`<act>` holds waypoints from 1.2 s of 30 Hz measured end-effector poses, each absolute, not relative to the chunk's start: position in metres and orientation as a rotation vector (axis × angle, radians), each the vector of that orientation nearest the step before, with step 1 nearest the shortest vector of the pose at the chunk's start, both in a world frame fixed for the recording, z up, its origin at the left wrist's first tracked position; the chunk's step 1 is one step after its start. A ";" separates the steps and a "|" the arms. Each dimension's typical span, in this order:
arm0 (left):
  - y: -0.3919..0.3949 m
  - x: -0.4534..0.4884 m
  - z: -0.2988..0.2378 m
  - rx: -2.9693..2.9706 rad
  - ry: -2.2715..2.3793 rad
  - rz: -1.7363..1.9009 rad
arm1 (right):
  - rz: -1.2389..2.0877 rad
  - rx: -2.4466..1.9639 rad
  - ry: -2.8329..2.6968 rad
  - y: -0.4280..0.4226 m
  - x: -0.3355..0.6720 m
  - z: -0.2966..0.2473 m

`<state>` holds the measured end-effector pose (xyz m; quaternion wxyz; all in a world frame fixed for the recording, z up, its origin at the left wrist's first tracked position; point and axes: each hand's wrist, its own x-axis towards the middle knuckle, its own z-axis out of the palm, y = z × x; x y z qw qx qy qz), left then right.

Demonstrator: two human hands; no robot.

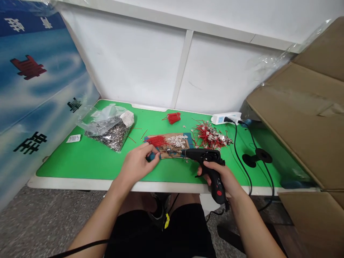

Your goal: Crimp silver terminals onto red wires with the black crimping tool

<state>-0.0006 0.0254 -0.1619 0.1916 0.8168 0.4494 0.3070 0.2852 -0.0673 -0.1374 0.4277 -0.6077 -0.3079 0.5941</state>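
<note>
My right hand (pixel 219 173) is wrapped around the grip of a black soldering gun (pixel 202 154), its metal tip pointing left over a cardboard piece with blue edges (pixel 190 140). Close to that tip, my left hand (pixel 141 160) has its thumb and forefinger pinched together at the cardboard's near left edge. Whatever lies between those fingertips is too small to make out. On the cardboard, a row of red wires (pixel 156 140) lies side by side, with small silvery metal tabs (pixel 177 141) at their right ends.
A tangled heap of red wires with metal tabs (pixel 211 135) lies to the right. Behind is a bundle of red wires (pixel 173 118). A clear bag of metal parts (pixel 111 130) sits left. A power strip (pixel 226 118), black spool (pixel 257 157) and large cardboard box (pixel 298 118) stand right.
</note>
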 end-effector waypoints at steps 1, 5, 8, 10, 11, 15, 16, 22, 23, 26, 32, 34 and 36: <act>0.025 -0.001 -0.162 2.293 1.263 0.865 | 1.485 -1.514 -0.766 -0.067 0.286 -0.138; 0.026 -0.001 -0.162 2.279 1.244 0.888 | 1.553 -1.553 -0.733 -0.066 0.289 -0.139; 0.027 -0.002 -0.161 2.269 1.228 0.911 | 1.613 -1.549 -0.690 -0.063 0.290 -0.136; 0.027 -0.003 -0.161 2.262 1.229 0.916 | 1.620 -1.533 -0.683 -0.061 0.290 -0.135; 0.027 -0.003 -0.161 2.257 1.229 0.917 | 1.615 -1.529 -0.686 -0.061 0.290 -0.135; 0.026 -0.003 -0.161 2.256 1.207 0.918 | 1.609 -1.585 -0.696 -0.062 0.291 -0.136; 0.027 -0.003 -0.161 2.259 1.206 0.918 | 1.603 -1.593 -0.698 -0.062 0.291 -0.136; 0.028 -0.003 -0.163 2.256 1.219 0.918 | 1.549 -1.606 -0.737 -0.064 0.292 -0.140; 0.028 -0.003 -0.163 2.255 1.221 0.915 | 1.555 -1.612 -0.743 -0.064 0.293 -0.141; 0.028 -0.003 -0.163 2.254 1.224 0.906 | 1.568 -1.584 -0.722 -0.063 0.295 -0.143; 0.027 -0.003 -0.163 2.253 1.216 0.911 | 1.559 -1.586 -0.653 -0.062 0.295 -0.143; 0.028 -0.003 -0.163 2.257 1.220 0.909 | 1.547 -1.592 -0.654 -0.062 0.294 -0.142; 0.028 -0.003 -0.163 2.256 1.225 0.907 | 1.549 -1.608 -0.681 -0.063 0.294 -0.140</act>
